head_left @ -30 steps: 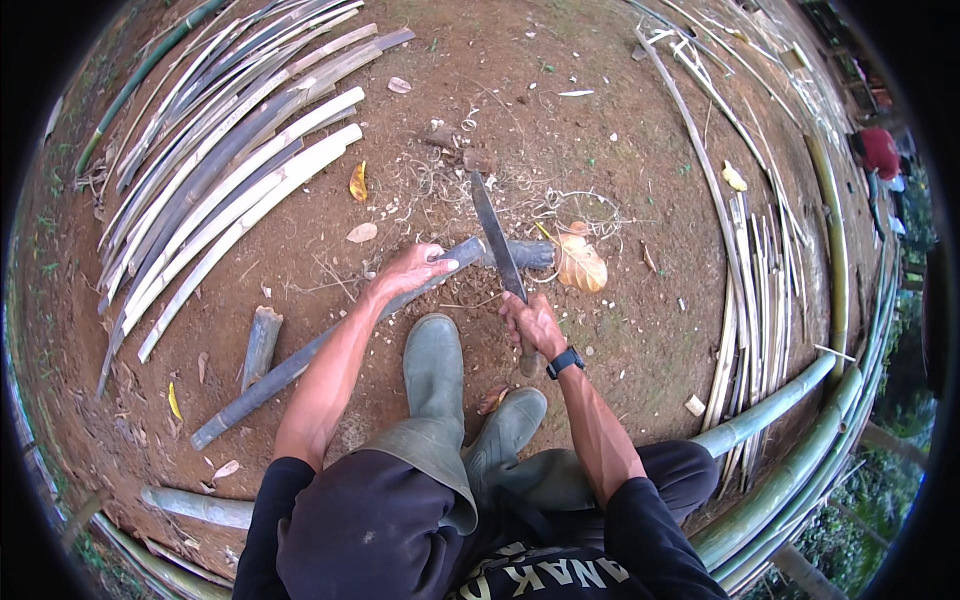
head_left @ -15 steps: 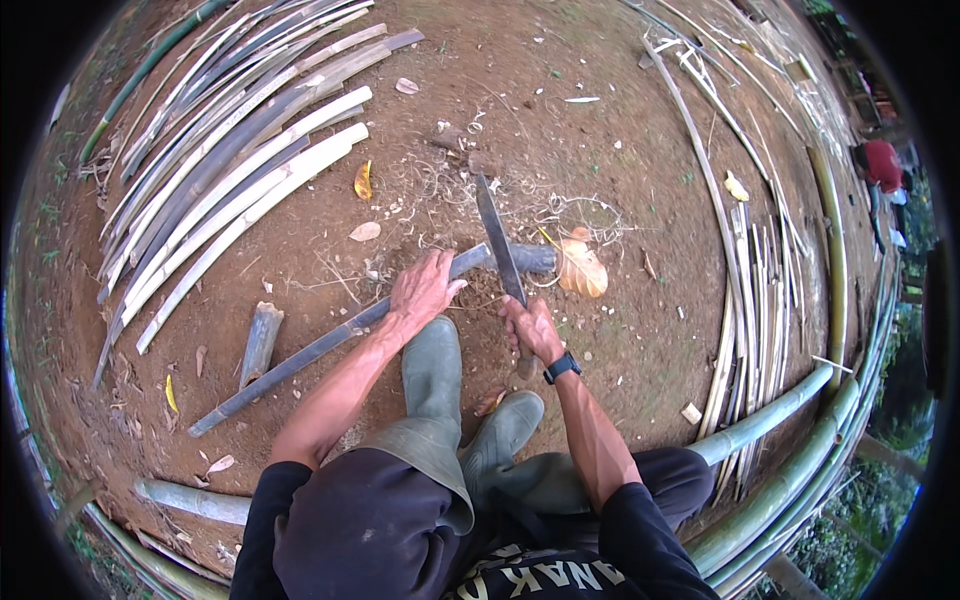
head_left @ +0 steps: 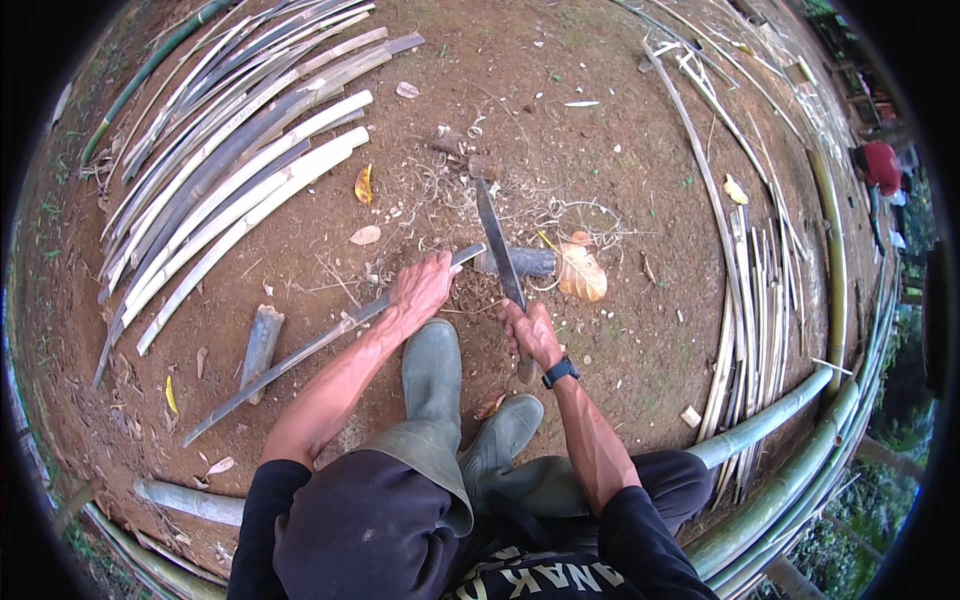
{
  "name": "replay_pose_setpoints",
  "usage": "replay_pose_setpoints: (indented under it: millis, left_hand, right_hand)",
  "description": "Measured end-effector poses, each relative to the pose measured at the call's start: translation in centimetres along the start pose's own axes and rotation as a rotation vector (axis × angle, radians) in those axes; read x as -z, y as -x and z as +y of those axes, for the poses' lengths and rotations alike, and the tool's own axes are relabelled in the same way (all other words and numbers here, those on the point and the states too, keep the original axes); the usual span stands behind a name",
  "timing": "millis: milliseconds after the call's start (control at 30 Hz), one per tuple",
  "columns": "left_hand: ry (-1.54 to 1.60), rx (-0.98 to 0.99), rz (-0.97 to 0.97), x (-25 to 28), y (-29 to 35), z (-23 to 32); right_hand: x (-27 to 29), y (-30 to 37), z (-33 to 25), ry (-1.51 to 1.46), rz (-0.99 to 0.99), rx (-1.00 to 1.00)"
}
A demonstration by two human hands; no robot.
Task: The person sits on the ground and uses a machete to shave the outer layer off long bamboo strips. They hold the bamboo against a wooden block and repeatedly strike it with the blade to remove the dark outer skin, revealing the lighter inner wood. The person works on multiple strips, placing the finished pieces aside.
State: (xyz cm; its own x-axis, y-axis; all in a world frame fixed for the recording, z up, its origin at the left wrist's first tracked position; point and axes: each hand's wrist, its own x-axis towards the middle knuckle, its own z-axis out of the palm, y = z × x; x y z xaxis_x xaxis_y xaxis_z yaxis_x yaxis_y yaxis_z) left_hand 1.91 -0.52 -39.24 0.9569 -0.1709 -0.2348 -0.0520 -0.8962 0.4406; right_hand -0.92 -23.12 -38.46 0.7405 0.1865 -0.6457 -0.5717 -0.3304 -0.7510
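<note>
My left hand [head_left: 420, 290] is closed around a long, narrow bamboo strip [head_left: 285, 366] close to its far end. The strip slants down to the left, where its near end reaches the ground. A machete [head_left: 499, 243] with a dark blade is in my right hand [head_left: 533, 335], gripped by its handle and pointing away from me. Its blade crosses above a short grey bamboo piece [head_left: 537, 262] lying on the dirt. The strip's far end stops just left of the blade, with a small gap between them. A big dry leaf [head_left: 582, 274] lies against the short piece.
Split bamboo strips [head_left: 250, 150] are spread at the far left. Thinner sticks [head_left: 765, 310] lie in a bundle on the right, beside thick bamboo poles [head_left: 770, 415]. A short bamboo offcut [head_left: 262, 345] rests under the held strip. Rubber boots [head_left: 432, 375] stand close to my hands.
In my left hand the bamboo strip has turned onto its edge and looks narrower. Its far end has drawn back left off the short piece. The machete has hardly moved.
</note>
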Motion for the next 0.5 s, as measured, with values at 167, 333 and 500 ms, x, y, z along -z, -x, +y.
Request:
replay_pose_setpoints:
  millis: [167, 333, 500]
  left_hand:
    - [0.112, -0.021, -0.072, 0.8, -1.0, -0.2]
    - [0.235, -0.088, -0.048, 0.3, -1.5, -1.6]
    - [0.253, -0.112, -0.037, -0.4, -1.6, -1.7]
  right_hand:
    - [-0.3, 0.2, -0.2, 0.063, 0.052, -0.014]
    - [-0.5, 0.1, -0.5, 0.142, 0.087, 0.026]
    - [-0.4, -0.7, -0.4, 0.494, 0.295, 0.310]
